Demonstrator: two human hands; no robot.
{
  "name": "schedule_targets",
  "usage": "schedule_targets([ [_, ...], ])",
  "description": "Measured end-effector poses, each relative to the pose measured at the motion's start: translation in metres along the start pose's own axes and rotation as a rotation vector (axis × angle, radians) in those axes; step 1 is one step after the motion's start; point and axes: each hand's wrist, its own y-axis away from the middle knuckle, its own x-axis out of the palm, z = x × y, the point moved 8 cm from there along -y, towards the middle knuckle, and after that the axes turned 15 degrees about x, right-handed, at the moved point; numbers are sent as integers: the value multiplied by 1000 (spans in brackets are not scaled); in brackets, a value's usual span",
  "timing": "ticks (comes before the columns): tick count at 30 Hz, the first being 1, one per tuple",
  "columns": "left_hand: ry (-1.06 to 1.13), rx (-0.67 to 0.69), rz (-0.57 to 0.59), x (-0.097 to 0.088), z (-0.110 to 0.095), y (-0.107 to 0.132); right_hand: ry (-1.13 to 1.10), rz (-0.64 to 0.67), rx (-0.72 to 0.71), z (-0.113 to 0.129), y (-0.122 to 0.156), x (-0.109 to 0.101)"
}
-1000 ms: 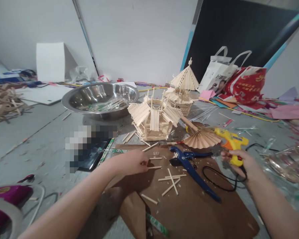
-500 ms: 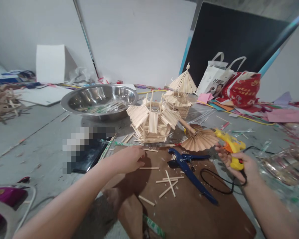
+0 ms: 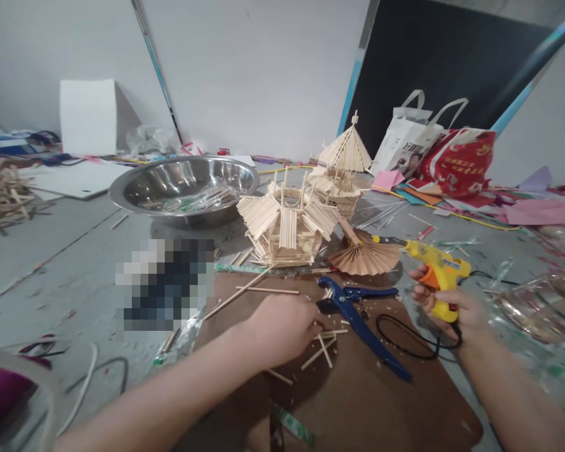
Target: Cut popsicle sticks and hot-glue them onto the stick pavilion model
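Observation:
My left hand [image 3: 285, 329] is over the brown board [image 3: 358, 402], its fingers curled down beside a few short wooden sticks [image 3: 327, 351]. Its fingertips are partly hidden, so what they pinch, if anything, does not show. On the right, my right hand [image 3: 452, 314] is wrapped around the handle of a yellow hot glue gun [image 3: 445, 267], nozzle pointing left. Between my hands lies a blue-handled cutter [image 3: 365, 333]. Past the board stands a small pavilion model [image 3: 289, 226] built of wooden sticks, without a peaked top.
Behind it rises a second stick model [image 3: 346, 150] with a pointed roof. A brown paper fan [image 3: 365, 257] lies beside the glue gun. A steel basin [image 3: 183, 216] sits back left. A black cable [image 3: 405, 348] loops near the cutter; shopping bags [image 3: 461, 163] stand at the back right.
My left hand has moved right and nearer, onto the loose sticks. The fingers of my right hand have closed more around the glue gun's handle.

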Motion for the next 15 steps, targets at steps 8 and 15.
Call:
schedule_targets([
  [8,-261,284,233,45,-27,-6,127,82,42,9,12,28],
  [15,-269,326,148,38,-28,-4,311,207,26,25,13,74],
])
